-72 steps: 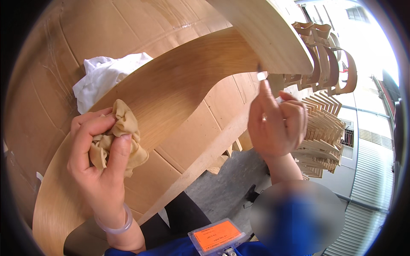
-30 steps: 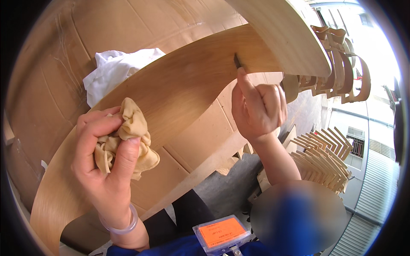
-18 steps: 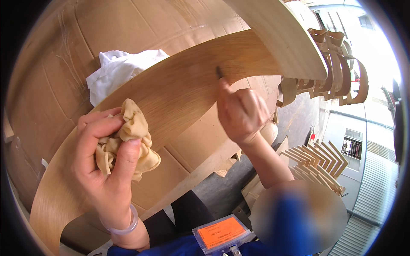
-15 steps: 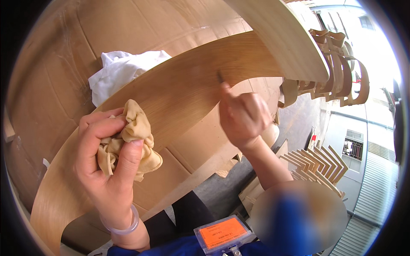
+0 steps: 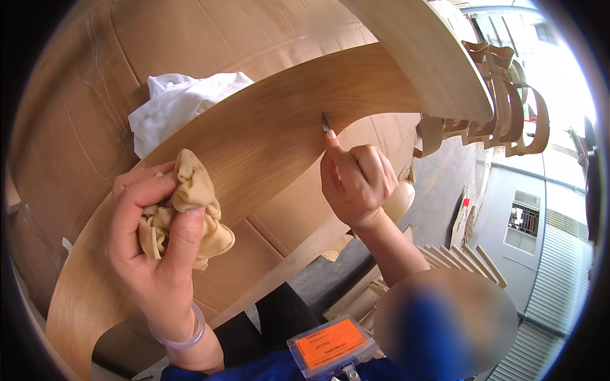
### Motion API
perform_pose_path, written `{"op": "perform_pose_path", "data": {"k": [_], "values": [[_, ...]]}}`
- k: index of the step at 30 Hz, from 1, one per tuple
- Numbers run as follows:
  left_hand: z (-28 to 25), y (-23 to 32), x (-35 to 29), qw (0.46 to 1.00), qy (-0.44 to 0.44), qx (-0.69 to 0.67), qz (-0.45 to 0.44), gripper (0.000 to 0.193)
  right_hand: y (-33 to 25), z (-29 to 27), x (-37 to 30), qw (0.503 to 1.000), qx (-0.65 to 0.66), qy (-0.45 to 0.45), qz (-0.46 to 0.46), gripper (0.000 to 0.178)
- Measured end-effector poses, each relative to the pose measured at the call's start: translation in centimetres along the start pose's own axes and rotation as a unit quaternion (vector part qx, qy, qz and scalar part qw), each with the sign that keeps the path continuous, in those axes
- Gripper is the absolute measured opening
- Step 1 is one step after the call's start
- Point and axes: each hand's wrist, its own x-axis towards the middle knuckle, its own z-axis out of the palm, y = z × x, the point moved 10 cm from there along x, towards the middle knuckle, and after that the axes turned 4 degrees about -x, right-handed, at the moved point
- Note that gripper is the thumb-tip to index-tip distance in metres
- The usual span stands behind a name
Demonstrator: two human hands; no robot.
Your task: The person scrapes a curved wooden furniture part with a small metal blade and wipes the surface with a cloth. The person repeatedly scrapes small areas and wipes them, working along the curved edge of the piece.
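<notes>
A long curved wooden panel (image 5: pixel 267 120) with visible grain stretches across the cardboard, its far right end bending up and over. My left hand (image 5: pixel 155 247) is closed around a crumpled beige cloth (image 5: pixel 194 190), held above the near left part of the panel. Between the fingers of my right hand (image 5: pixel 357 181) is a small, thin dark blade (image 5: pixel 325 122); its tip meets or nearly meets the wood surface close to the right-hand bend. Most of the blade's handle, if it has one, is hidden by the fingers.
Brown cardboard (image 5: pixel 76 146) covers the work surface. A white cloth (image 5: pixel 184 101) lies bunched behind the panel. Several curved wooden frames (image 5: pixel 508 101) hang or stand at the far right. Stacked wooden strips (image 5: pixel 467 263) are at the lower right. An orange badge (image 5: pixel 330 343) hangs at my front.
My right hand has shifted slightly left and down, and the blade now shows more clearly. My left hand with the beige cloth has moved slightly left.
</notes>
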Motion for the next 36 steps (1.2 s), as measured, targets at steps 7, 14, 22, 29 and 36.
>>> {"op": "perform_pose_path", "data": {"k": [7, 14, 22, 29, 36], "values": [[0.0, 0.1, -0.1, 1.000, 0.003, -0.006, 0.004, 0.027, -0.2, -0.3, 0.0, 1.000, 0.008, -0.002, -0.017, 0.022], [0.0, -0.2, -0.2, 1.000, 0.011, -0.001, -0.017, 0.028, 1.2, -1.2, 0.4, 0.998, -0.043, 0.013, 0.044, 0.018], [-0.2, -0.5, -0.1, 1.000, 0.018, -0.017, -0.020, 0.028, 0.4, -1.6, 0.7, 0.999, -0.046, 0.004, -0.022, 0.026], [-0.2, -0.3, 0.2, 1.000, 0.008, -0.005, -0.003, 0.030, 0.3, -2.2, 1.3, 0.996, -0.062, 0.005, -0.056, 0.013], [-0.2, -0.3, 0.3, 1.000, 0.002, -0.010, -0.002, 0.029, -0.7, -1.8, 1.2, 0.992, -0.035, -0.027, -0.115, 0.016]]}}
